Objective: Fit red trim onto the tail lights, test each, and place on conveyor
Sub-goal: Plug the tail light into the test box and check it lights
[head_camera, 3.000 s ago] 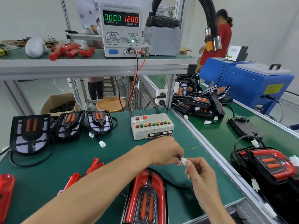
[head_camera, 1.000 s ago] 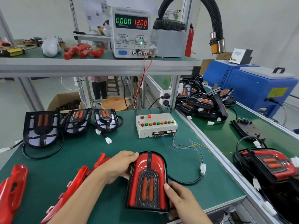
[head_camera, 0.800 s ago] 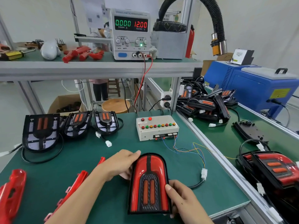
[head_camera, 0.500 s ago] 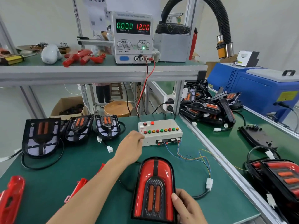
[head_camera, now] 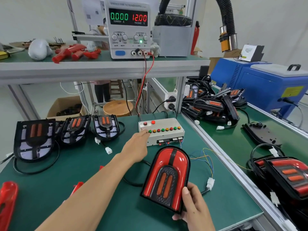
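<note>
The right hand point(head_camera: 191, 205), low in the frame's centre, gripped the near right corner of the red-trimmed tail light point(head_camera: 166, 177), which lay tilted on the green bench point(head_camera: 100, 197). The left hand point(head_camera: 135, 147) held nothing and reached up-frame, a fingertip at the leftmost buttons of the white test box point(head_camera: 162, 131) mid-frame. Untrimmed black tail lights point(head_camera: 70, 129) sat at centre left. At the top, the power supply point(head_camera: 129, 28) read 0.000 and 12.00.
</note>
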{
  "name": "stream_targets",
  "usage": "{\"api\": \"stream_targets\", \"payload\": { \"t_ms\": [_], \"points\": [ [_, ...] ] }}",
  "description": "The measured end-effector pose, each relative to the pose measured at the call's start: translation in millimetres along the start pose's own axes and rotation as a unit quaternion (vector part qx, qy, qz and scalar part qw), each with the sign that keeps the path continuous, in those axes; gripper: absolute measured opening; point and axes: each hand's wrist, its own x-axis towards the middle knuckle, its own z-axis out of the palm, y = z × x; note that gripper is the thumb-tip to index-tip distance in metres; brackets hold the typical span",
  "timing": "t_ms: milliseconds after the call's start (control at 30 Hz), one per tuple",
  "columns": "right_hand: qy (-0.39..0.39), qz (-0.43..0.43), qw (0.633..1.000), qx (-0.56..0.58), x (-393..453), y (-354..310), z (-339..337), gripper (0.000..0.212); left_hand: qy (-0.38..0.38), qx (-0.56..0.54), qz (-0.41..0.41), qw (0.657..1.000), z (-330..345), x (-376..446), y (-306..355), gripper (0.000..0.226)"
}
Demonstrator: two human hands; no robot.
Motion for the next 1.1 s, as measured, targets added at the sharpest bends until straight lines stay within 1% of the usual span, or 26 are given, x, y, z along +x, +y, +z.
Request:
{"api": "stream_targets", "payload": {
  "t_ms": [200, 333, 500, 633, 833, 1100],
  "points": [
    [-0.006, -0.020, 1.000, -0.018, 10.6, -6.9, 1.0, 0.021, -0.004, -0.005, -0.008, 1.000, -4.1, -4.4, 1.3, 0.065],
    [0.019, -0.018, 1.000, 0.006, 14.7, -3.5, 1.2, 0.020, -0.025, 0.009, -0.009, 1.000, -8.6, -4.4, 0.2, 0.073],
    [0.042, -0.015, 0.999, 0.030, 13.8, 0.5, 2.2, 0.019, -0.034, 0.007, -0.021, 0.999, -10.6, -1.4, 1.9, 0.070],
    [0.026, -0.014, 0.999, 0.024, 12.3, -0.2, 2.3, 0.019, -0.029, 0.007, -0.010, 1.000, -10.4, 0.1, 4.1, 0.066],
    [0.044, -0.013, 0.998, 0.036, 14.2, -1.2, 3.2, 0.020, -0.041, 0.025, -0.028, 0.998, -13.8, 1.6, 7.0, 0.070],
    [0.034, -0.013, 0.999, 0.038, 12.9, -0.6, 1.4, 0.020, -0.048, 0.053, -0.012, 0.997, -12.8, 11.6, 10.5, 0.077]
  ]
}}
